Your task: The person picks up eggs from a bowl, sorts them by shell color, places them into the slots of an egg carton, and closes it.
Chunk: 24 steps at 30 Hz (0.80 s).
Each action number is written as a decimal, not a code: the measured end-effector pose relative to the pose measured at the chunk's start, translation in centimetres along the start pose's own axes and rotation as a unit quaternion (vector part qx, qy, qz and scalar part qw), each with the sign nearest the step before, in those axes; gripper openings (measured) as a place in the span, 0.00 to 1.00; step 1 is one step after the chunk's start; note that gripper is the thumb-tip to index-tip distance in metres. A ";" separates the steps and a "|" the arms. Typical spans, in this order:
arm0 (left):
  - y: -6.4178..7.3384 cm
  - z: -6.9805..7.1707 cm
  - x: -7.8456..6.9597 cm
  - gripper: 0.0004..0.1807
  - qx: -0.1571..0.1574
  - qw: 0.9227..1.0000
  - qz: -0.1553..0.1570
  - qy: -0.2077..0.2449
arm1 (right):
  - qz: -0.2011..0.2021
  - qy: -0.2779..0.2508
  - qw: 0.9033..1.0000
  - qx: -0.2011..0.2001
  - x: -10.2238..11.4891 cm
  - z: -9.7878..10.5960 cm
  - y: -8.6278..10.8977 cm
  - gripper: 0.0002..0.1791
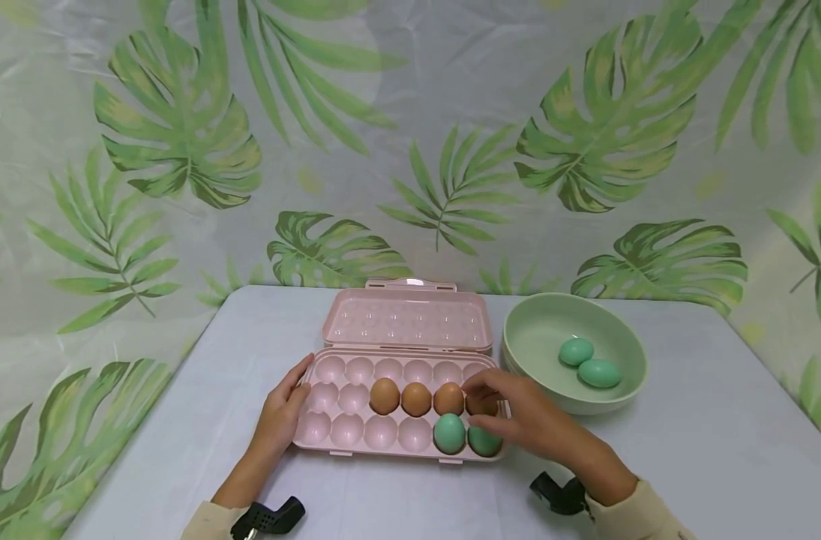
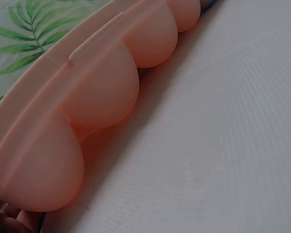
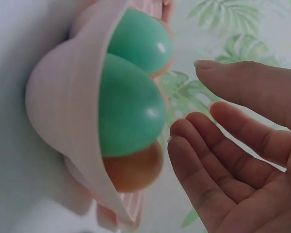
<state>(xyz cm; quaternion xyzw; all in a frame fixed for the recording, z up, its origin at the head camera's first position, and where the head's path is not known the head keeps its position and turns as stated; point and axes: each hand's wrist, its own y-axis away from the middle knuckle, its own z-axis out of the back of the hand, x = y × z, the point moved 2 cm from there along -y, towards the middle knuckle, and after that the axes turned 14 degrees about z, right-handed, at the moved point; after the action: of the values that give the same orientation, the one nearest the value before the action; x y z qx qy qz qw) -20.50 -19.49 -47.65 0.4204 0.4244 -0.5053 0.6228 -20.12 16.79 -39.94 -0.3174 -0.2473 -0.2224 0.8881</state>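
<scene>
A pink egg carton lies on the table with its lid folded back. Several brown eggs sit side by side in its middle row, the rightmost partly hidden by my right hand. Two green eggs fill the right end of the front row. My left hand grips the carton's left end, thumb at the rim, some fingers hidden below. Over the right end hovers my right hand, its fingers spread and loosely bent. In the right wrist view nothing is between its fingers, which stand apart from the eggs.
A light green bowl stands right of the carton, close to it, holding two more green eggs. The white table runs back to a leaf-patterned cloth.
</scene>
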 end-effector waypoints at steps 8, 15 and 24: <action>0.0 0.0 0.0 0.25 -0.002 1.000 -0.002 -0.007 | -0.012 0.054 0.998 -0.010 0.0 1.3 0.1 0.19; 0.0 0.0 0.1 0.25 0.000 1.000 0.002 -0.007 | -0.025 0.097 0.995 -0.024 0.0 2.4 0.5 0.19; 0.0 0.0 0.0 0.25 -0.008 1.000 0.004 -0.010 | -0.024 0.103 0.994 -0.039 -0.1 4.0 0.9 0.18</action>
<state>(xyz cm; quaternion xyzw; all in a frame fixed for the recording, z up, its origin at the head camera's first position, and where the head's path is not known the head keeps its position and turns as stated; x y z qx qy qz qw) -20.52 -19.54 -47.66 0.4123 0.4200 -0.5036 0.6324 -20.87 20.07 -37.69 -0.3208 -0.1535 -0.2842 0.8903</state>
